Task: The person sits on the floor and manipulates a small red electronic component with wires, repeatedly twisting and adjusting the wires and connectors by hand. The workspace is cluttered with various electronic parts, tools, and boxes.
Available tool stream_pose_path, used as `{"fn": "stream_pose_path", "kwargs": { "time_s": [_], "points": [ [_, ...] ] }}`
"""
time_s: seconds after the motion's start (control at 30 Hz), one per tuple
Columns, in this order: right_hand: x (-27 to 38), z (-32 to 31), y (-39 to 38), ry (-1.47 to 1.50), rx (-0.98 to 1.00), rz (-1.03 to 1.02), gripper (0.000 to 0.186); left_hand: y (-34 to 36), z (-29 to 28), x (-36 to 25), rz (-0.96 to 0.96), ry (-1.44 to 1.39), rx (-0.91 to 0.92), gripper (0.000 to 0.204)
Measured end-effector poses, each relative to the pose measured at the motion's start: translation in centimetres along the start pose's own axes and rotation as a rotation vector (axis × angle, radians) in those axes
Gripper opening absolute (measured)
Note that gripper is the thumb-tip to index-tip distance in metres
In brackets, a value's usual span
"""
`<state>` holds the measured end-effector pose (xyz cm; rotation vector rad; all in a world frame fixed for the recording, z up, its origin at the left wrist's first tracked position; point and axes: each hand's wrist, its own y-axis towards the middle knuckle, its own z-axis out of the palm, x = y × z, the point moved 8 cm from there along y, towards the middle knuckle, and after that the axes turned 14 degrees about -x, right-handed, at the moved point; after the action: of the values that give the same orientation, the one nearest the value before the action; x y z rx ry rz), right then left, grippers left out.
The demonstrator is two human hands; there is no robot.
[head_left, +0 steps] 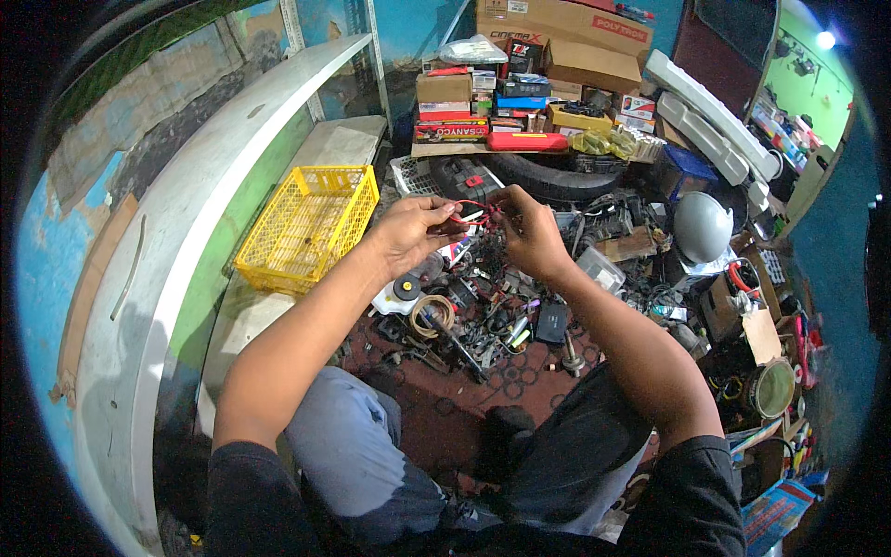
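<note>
I hold a thin red wire (471, 202) up in front of me with both hands. My left hand (413, 232) has its fingers closed on the wire's left part, palm turned partly up. My right hand (531, 237) pinches it at the right, where some small dark pieces show among the fingers, too small to name. Below my hands lies a pile of loose mechanical parts, with a coil of tan hose (429, 317), a white reservoir with a dark cap (390, 299) and a flat black box (552, 323).
A yellow plastic crate (306, 232) sits on the left by a long white shelf (223, 139). Stacked cardboard boxes (589, 70) and a black tyre (557, 186) stand behind the pile. A silver helmet (701, 227) and cluttered cartons line the right. My legs are folded on the patterned red floor (455, 418).
</note>
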<state>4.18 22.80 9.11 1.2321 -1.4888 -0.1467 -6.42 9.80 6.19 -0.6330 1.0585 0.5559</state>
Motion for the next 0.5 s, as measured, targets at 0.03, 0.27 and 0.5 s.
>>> {"fn": "stream_pose_path", "kwargs": {
  "time_s": [0.03,0.27,0.5],
  "points": [
    [-0.1,-0.1,-0.1,0.010,-0.003,0.029,0.017,-0.1,0.1,0.1,-0.028,-0.042,-0.002,0.014],
    [-0.1,0.3,0.0,-0.005,0.040,0.160,0.017,0.3,-0.4,-2.6,0.417,0.378,-0.084,0.024],
    [-0.1,-1.1,-0.3,0.032,0.005,0.226,0.022,-7.4,5.9,-4.5,1.483,1.103,-0.003,0.024]
  ]
}}
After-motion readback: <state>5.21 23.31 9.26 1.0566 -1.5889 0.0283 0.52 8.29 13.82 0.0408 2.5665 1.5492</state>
